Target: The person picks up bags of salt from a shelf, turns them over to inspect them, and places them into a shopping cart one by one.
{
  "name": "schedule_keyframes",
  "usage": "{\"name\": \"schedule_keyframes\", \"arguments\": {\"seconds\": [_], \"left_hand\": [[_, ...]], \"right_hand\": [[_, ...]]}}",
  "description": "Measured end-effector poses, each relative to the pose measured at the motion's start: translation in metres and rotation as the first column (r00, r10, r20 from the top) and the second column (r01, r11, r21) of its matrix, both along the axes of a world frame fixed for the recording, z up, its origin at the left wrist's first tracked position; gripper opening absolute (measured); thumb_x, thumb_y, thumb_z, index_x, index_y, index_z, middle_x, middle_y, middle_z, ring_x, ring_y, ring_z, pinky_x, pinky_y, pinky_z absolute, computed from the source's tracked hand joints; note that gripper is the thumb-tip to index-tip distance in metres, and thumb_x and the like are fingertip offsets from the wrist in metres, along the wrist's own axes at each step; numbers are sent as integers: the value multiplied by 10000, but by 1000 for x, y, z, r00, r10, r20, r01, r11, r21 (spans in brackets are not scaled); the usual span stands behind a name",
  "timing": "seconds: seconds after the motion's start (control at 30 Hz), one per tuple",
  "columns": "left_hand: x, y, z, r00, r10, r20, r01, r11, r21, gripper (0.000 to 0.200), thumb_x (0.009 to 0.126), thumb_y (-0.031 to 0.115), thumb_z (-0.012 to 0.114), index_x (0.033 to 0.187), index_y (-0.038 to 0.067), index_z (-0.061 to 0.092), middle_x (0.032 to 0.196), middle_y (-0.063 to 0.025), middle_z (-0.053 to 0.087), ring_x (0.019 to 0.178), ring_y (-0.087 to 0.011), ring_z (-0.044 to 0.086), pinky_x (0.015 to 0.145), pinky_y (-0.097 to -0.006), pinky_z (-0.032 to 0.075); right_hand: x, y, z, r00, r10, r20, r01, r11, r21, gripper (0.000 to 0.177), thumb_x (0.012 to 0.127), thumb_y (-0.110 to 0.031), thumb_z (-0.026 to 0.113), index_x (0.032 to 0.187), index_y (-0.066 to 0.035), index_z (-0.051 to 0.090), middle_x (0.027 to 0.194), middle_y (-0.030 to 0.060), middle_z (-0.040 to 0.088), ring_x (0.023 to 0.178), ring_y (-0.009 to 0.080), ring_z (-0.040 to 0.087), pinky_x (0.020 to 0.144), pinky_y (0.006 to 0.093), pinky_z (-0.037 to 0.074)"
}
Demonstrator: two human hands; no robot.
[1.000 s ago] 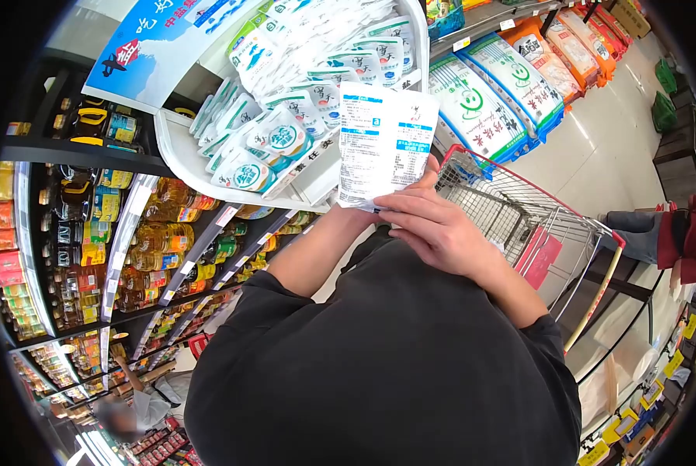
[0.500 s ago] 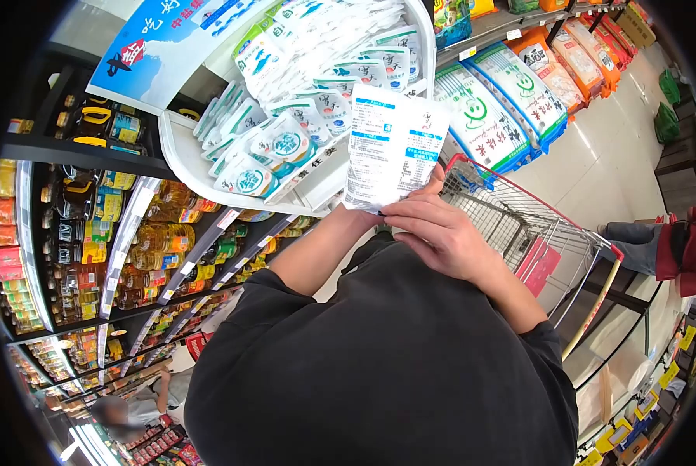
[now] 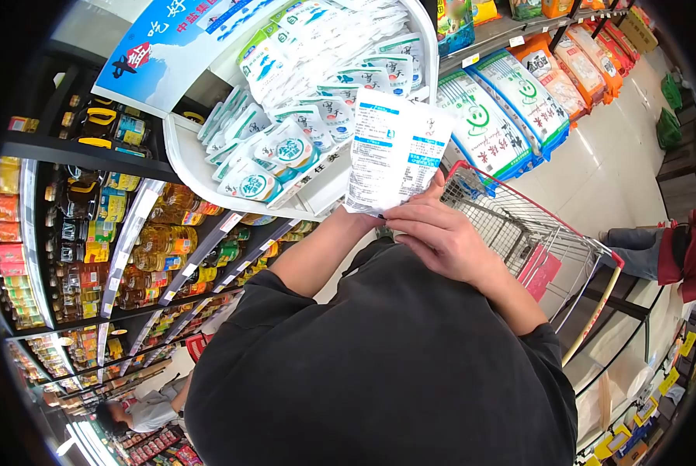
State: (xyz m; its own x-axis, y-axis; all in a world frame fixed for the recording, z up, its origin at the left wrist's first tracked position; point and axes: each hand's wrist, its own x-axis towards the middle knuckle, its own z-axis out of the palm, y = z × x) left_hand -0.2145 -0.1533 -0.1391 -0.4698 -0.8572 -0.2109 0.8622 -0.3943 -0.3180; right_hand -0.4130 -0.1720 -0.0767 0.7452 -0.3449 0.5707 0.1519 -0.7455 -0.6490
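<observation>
A white salt packet (image 3: 394, 155) with blue bands and small print stands upright before me, its printed side toward the camera. My right hand (image 3: 445, 237) is closed on its lower right edge, fingers reaching across the bottom. At the lower left corner, my left hand (image 3: 361, 220) holds the packet too, its fingers mostly hidden behind it. Just beyond is a white display bin (image 3: 208, 196) heaped with similar salt packets (image 3: 317, 116), white with green and teal print.
A wire shopping cart (image 3: 511, 210) stands at my right. Large rice sacks (image 3: 484, 116) lie beyond it. Shelves of oil bottles (image 3: 161, 245) line my left. One person (image 3: 150, 412) is at lower left; another person's legs (image 3: 635, 245) show at far right.
The packet and my hands hold nearly the same pose. The view has shifted slightly, and the person at lower left has lowered an arm and changed posture.
</observation>
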Motion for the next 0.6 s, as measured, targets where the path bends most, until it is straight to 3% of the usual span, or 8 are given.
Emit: {"name": "schedule_keyframes", "arguments": {"seconds": [0.3,0.33,0.4,0.43,0.47,0.5,0.57,0.6], "left_hand": [[-2,-1,0,998,2,55,-2,1000,2,501,1034,421,547,1282,-14,534,1238,-182,557,1145,-359,510,1033,-523,457],[-3,-1,3,874,79,479,38,972,-230,513,1041,429,541,1286,-21,533,1190,-169,581,1088,-322,553,994,-480,486],[-5,-5,-2,597,320,735,127,867,-481,542,1062,453,511,1309,-30,523,1092,-138,625,976,-246,619,908,-396,531],[-5,-8,-13,611,396,686,77,832,-549,560,1078,469,488,1328,-31,516,1042,-119,644,922,-208,643,861,-356,548],[-8,-6,-25,567,370,736,-44,906,-422,593,1104,503,418,1381,-16,493,986,-105,654,909,-181,655,825,-332,548],[-25,-6,-9,163,361,918,-88,932,-351,568,1111,465,445,1417,-13,474,1077,-110,661,1008,-188,664,875,-324,551],[-35,0,-18,75,362,929,-49,932,-359,476,1071,286,595,1421,-13,473,1202,-108,657,1105,-201,654,964,-358,539],[-37,3,-18,3,382,924,22,924,-381,497,956,61,734,1386,-23,498,1267,-113,662,1121,-183,666,973,-346,545]], "right_hand": [[-2,-5,-7,1000,21,17,-21,1000,-8,310,834,-22,794,1132,7,711,1194,125,715,1073,302,693,918,405,573],[-3,-7,-11,999,31,23,-30,999,-18,371,817,-56,827,1160,6,697,1201,133,708,1076,302,695,914,397,573],[-8,-8,-15,994,-107,29,102,986,135,480,783,-103,868,1206,4,669,1214,138,699,1080,305,695,911,388,568],[-10,-8,-18,970,-242,14,228,932,283,592,748,-151,909,1253,3,642,1227,142,691,1084,308,696,907,379,562],[-7,-11,-28,946,-322,42,276,867,415,721,747,-217,937,1334,13,586,1259,156,677,1099,278,689,929,381,544],[-8,-12,-40,943,-330,33,286,860,422,721,747,-217,937,1334,13,586,1259,156,677,1099,278,689,929,381,544],[-8,-15,-65,976,-167,-141,198,408,891,656,829,-222,893,1346,33,578,1257,160,681,1135,239,674,956,401,544],[-11,-19,-78,956,-191,-223,292,557,778,580,903,-214,834,1347,54,575,1243,173,692,1154,213,670,963,396,554]]}}
